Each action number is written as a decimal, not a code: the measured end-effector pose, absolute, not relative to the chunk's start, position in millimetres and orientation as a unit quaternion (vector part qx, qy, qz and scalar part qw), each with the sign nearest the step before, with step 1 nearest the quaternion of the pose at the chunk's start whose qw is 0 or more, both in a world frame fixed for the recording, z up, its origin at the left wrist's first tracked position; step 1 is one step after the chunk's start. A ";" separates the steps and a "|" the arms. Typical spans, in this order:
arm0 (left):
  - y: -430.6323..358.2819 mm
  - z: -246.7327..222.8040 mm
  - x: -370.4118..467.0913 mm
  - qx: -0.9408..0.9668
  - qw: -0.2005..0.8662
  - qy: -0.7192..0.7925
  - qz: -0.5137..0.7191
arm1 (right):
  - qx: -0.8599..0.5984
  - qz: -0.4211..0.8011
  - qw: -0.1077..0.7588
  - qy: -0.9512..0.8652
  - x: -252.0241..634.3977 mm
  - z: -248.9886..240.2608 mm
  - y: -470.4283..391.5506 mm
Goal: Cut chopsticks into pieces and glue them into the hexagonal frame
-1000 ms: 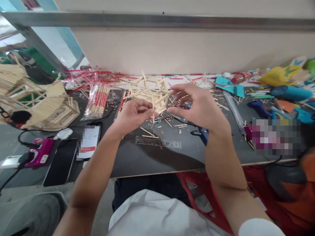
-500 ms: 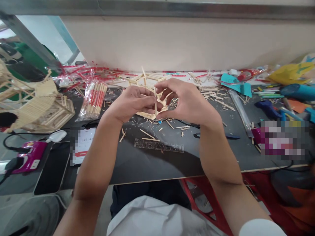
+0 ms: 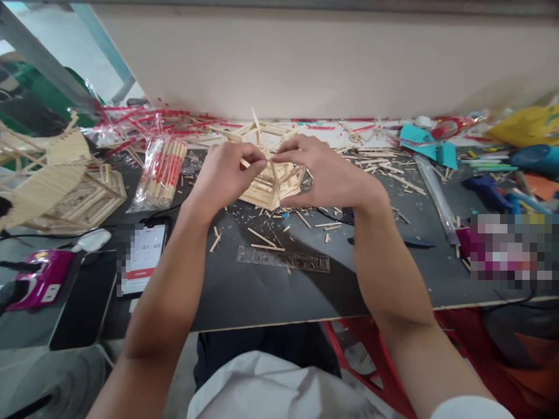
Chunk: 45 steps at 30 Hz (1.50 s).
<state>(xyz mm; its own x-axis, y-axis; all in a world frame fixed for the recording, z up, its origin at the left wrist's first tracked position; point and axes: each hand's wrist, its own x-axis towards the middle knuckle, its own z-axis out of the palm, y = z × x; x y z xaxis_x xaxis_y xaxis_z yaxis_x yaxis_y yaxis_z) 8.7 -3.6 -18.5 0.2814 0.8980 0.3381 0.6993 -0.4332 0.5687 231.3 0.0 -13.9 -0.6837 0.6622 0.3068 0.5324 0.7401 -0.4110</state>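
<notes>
I have both hands over the stick frame [image 3: 273, 183], which sits on the dark counter [image 3: 262, 285] near its back edge. My left hand [image 3: 225, 174] and right hand [image 3: 325, 174] are each curled, fingertips pinched on a thin stick at the frame's top. A clear ruler [image 3: 283, 259] lies nearer me, with a bag of sticks [image 3: 161, 174] to the left.

Bench layout
Frame [image 3: 273, 183] sits behind ruler [image 3: 283, 259]; phone [image 3: 143, 259] left, stick packet [image 3: 161, 173] behind it.
</notes>
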 end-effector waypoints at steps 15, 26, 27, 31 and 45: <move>-4.5 -20.3 14.1 0.802 0.138 0.509 0.281 | -0.308 0.158 0.188 -0.919 234.6 -12.1 2.5; -4.2 -20.4 14.1 0.796 0.149 0.515 0.282 | -0.331 0.141 0.171 -0.917 233.9 -6.2 -1.2; -4.2 -20.5 14.6 0.796 0.150 0.516 0.279 | -0.332 0.141 0.173 -0.917 233.9 -6.4 -1.3; -4.7 -21.2 16.8 0.795 0.146 0.523 0.269 | -0.324 0.140 0.177 -0.919 234.1 -7.2 -1.4; -4.3 -21.9 19.5 0.790 0.160 0.516 0.290 | -0.315 0.156 0.172 -0.920 234.7 -5.4 -1.9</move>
<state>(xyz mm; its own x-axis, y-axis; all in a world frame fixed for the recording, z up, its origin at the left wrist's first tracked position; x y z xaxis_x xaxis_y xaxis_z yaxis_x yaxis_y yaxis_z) 19.5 -4.3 -21.9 0.2987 0.9080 0.2938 0.7227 -0.4163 0.5517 234.7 -1.9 -5.4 -0.7422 0.6334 0.2190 0.5255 0.7529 -0.3962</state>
